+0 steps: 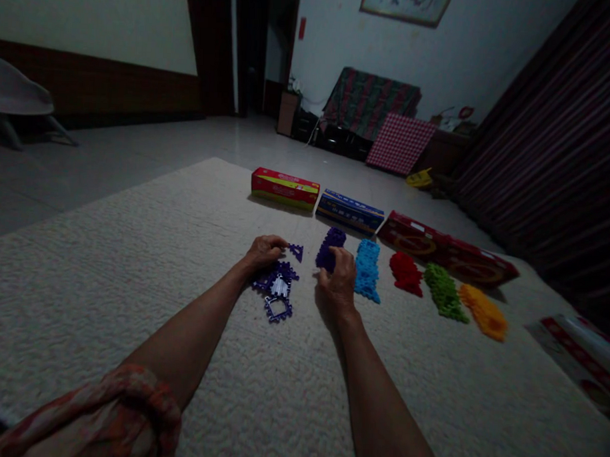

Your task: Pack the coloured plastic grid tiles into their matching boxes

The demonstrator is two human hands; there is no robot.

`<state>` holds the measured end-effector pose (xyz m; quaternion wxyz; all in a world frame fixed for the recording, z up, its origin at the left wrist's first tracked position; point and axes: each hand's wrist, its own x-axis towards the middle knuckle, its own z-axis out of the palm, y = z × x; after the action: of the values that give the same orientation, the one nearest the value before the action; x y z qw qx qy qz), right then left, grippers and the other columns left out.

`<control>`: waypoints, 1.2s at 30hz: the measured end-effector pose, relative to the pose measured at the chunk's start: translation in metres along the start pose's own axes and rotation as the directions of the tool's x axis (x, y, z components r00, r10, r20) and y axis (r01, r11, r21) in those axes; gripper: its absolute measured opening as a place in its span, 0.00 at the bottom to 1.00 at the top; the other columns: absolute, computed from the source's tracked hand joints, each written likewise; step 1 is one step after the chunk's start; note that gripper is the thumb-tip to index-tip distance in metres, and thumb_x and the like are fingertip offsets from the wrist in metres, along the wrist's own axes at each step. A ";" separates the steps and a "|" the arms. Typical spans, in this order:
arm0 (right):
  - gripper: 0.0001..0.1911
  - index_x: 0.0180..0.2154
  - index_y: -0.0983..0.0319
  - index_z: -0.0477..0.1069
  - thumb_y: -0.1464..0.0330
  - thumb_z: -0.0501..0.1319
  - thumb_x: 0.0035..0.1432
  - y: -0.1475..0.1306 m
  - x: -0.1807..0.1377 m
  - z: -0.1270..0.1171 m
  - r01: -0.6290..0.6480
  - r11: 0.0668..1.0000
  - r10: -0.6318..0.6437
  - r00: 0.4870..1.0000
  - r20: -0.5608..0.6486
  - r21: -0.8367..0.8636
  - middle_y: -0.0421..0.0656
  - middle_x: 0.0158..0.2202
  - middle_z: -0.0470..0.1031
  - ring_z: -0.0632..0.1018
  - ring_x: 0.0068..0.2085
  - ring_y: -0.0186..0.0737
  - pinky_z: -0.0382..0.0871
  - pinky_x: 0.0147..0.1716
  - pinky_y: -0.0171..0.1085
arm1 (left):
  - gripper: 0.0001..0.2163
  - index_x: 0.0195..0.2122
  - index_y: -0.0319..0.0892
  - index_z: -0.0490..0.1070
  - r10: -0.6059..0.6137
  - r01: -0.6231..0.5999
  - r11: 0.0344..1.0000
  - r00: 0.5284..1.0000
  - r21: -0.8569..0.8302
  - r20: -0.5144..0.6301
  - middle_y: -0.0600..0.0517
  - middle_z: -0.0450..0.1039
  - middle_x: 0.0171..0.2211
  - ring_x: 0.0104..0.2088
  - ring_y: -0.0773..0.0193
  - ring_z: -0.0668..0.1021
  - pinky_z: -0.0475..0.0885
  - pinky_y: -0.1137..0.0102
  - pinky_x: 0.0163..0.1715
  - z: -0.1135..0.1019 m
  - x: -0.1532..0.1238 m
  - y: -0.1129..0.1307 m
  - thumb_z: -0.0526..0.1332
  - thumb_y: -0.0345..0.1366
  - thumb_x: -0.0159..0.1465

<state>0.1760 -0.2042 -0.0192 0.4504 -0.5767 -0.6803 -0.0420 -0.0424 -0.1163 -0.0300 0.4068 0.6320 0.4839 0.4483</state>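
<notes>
On a cream carpet point(133, 276) lies a flat purple assembly of interlocking plastic pieces point(277, 287). My left hand point(264, 252) rests curled on its upper end, fingers closed on a small purple piece point(296, 251). My right hand point(337, 277) reaches into a pile of loose purple pieces point(330, 248), its fingers bent and pinching at the pile's near edge. Whether it grips a piece is hidden.
Right of the purple pile lie piles of blue point(367, 269), red point(406, 273), green point(443, 291) and orange point(483, 312) pieces. Behind them lie a red-yellow box point(285, 188), a blue box point(349, 211) and a long red box point(447, 250). Packaging point(581, 355) lies at right.
</notes>
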 end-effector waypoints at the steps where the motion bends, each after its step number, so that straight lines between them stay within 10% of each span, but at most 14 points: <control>1: 0.28 0.56 0.62 0.66 0.75 0.57 0.51 0.003 0.000 -0.001 0.005 1.000 -0.005 1.000 0.001 -0.028 0.55 0.56 0.70 0.68 0.59 0.55 0.60 0.59 0.54 | 0.14 0.32 0.43 0.82 -0.003 0.003 1.000 1.000 -0.011 -0.001 0.52 0.82 0.31 0.36 0.58 0.82 0.78 0.64 0.43 0.000 0.001 -0.002 0.60 0.28 0.45; 11: 0.29 0.58 0.60 0.66 0.75 0.57 0.52 0.009 -0.004 0.005 0.030 0.991 -0.017 0.995 0.097 -0.128 0.54 0.58 0.70 0.62 0.63 0.58 0.50 0.61 0.62 | 0.13 0.32 0.42 0.82 -0.072 0.063 0.990 0.995 -0.129 -0.068 0.51 0.80 0.27 0.27 0.61 0.78 0.73 0.69 0.29 -0.001 -0.003 0.003 0.61 0.29 0.46; 24: 0.25 0.50 0.61 0.71 0.76 0.56 0.49 -0.002 0.002 0.004 0.129 0.992 -0.130 0.991 0.021 0.015 0.52 0.52 0.73 0.71 0.57 0.53 0.63 0.58 0.53 | 0.13 0.32 0.38 0.79 -0.181 0.079 0.900 0.962 -0.429 -0.203 0.48 0.80 0.34 0.25 0.69 0.75 0.73 0.71 0.28 0.000 -0.002 0.015 0.59 0.29 0.47; 29: 0.21 0.46 0.61 0.73 0.77 0.55 0.50 -0.017 -0.004 0.007 0.190 0.941 -0.260 0.936 0.239 0.279 0.50 0.46 0.76 0.77 0.49 0.47 0.71 0.51 0.44 | 0.12 0.32 0.38 0.79 -0.183 0.087 0.887 0.968 -0.453 -0.173 0.47 0.80 0.33 0.27 0.66 0.76 0.74 0.70 0.30 -0.001 -0.002 0.014 0.59 0.28 0.47; 36: 0.18 0.47 0.62 0.74 0.76 0.57 0.54 -0.026 -0.008 0.014 0.182 0.969 -0.238 0.875 0.422 0.169 0.50 0.46 0.78 0.75 0.48 0.49 0.69 0.51 0.46 | 0.13 0.30 0.36 0.79 -0.202 0.141 0.905 0.973 -0.401 -0.113 0.48 0.80 0.31 0.28 0.65 0.77 0.73 0.71 0.30 -0.005 -0.009 0.029 0.58 0.23 0.45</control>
<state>0.1460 -0.2110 -0.0206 0.3134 -0.4648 -0.8240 0.0827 -0.0414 -0.1307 -0.0029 0.5245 0.4571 0.4682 0.5448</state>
